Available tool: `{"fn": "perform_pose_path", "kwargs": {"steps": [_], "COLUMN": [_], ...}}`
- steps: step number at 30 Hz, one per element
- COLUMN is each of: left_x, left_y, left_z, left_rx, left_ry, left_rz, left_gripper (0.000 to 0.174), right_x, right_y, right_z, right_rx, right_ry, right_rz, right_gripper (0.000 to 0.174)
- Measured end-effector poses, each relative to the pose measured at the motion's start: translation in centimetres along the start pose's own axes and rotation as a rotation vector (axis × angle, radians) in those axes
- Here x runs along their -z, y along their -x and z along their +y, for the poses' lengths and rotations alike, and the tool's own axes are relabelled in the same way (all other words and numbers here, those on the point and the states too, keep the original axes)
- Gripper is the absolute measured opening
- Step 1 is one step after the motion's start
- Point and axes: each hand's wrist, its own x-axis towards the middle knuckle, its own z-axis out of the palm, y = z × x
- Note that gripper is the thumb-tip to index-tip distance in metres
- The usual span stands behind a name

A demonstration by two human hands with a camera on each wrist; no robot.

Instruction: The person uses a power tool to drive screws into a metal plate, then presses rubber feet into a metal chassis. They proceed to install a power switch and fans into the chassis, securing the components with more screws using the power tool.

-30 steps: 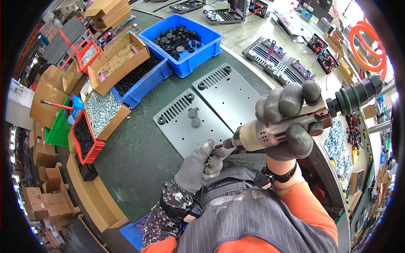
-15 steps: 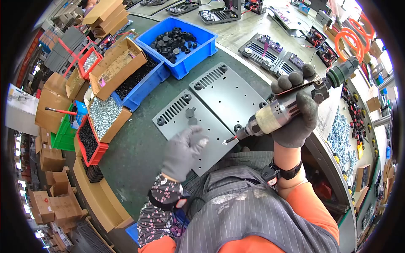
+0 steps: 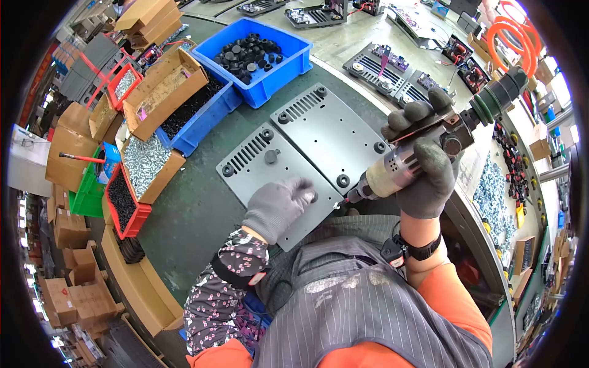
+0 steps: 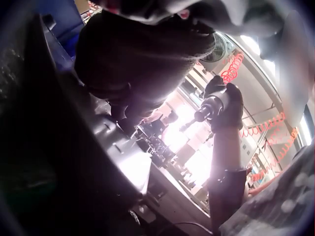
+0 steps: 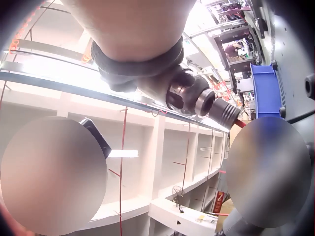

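Our left hand point(image 3: 278, 207) pinches a rubber foot point(image 3: 315, 197), our right hand point(image 3: 429, 175) grips the power screwdriver point(image 3: 391, 174) — bumps may drop its eight o'clock screw point(image 3: 337, 206).

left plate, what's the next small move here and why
The left hand should probably settle the dark piece beside it onto the left plate: corner feet show only at its slotted end, while the right plate has all four.

No readable text or labels.
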Motion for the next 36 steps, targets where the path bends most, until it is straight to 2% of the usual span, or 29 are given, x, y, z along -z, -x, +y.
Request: {"fn": "perform_pose_path", "kwargs": {"steps": [2,3,5,6,8,12,14,18,21,24,26,27,29,30,32,34,36], "left_x": [-0.7,-0.7,-0.8,-1.2,-2.0,-2.7,-3.2,-3.5,-3.4,-2.9,-2.1,-1.6,-0.5,-0.3,0.1,0.7,0.9], "left_y": [-0.1,0.1,0.5,0.6,0.5,0.2,0.0,-0.1,0.1,0.3,0.3,0.1,-0.1,-0.3,-0.3,-0.2,-0.3], "left_z": [-0.5,-0.4,-0.3,-0.2,0.1,1.3,0.9,0.7,0.8,1.2,1.5,1.1,-0.3,-0.9,-2.1,-2.7,-3.5], "left_rx": [-0.186,-0.186,-0.156,-0.154,-0.316,-0.291,-0.304,-0.304,-0.313,-0.263,-0.187,-0.188,0.027,0.025,0.146,0.156,0.075], "left_ry": [-0.339,-0.332,-0.266,-0.258,-0.277,-0.225,-0.254,-0.292,-0.378,-0.402,-0.259,-0.261,0.51,0.505,1.127,1.196,1.253], "left_rz": [0.347,0.345,0.167,0.166,0.191,0.159,0.218,0.258,0.29,0.255,0.219,0.222,0.201,0.2,0.166,0.159,0.047], "left_gripper": [0.031,0.031,0.032,0.032,0.029,0.026,0.025,0.026,0.028,0.033,0.032,0.032,0.027,0.027,0.032,0.027,0.025], "right_x": [0.0,0.2,0.5,0.6,0.5,-0.4,-0.5,-1.5,-1.7,-1.8,-2.3,-2.5,-2.2,-1.7,-1.6,-2.2,-2.1], "right_y": [0.1,0.2,0.3,0.3,0.3,0.3,0.4,0.8,0.6,0.3,0.4,0.5,0.5,0.4,0.3,0.2,-0.3], "right_z": [0.0,0.0,0.2,0.2,0.4,1.1,1.5,2.9,3.5,3.4,3.5,3.6,3.6,3.6,3.7,3.7,3.3], "right_rx": [0.011,0.007,0.016,0.027,0.026,-0.017,-0.088,-0.23,-0.266,-0.224,-0.227,-0.244,-0.257,-0.249,-0.24,-0.301,-0.336], "right_ry": [0.085,0.101,0.114,0.119,0.131,0.132,0.207,0.317,0.26,0.513,0.566,0.473,0.379,0.403,0.426,0.334,0.321], "right_rz": [-0.019,-0.043,-0.056,-0.07,-0.079,-0.093,-0.13,-0.165,-0.217,-0.313,-0.313,-0.288,-0.26,-0.317,-0.368,-0.335,-0.413], "right_gripper": [0.061,0.061,0.062,0.062,0.062,0.063,0.068,0.064,0.061,0.042,0.038,0.038,0.038,0.039,0.041,0.045,0.051]}}
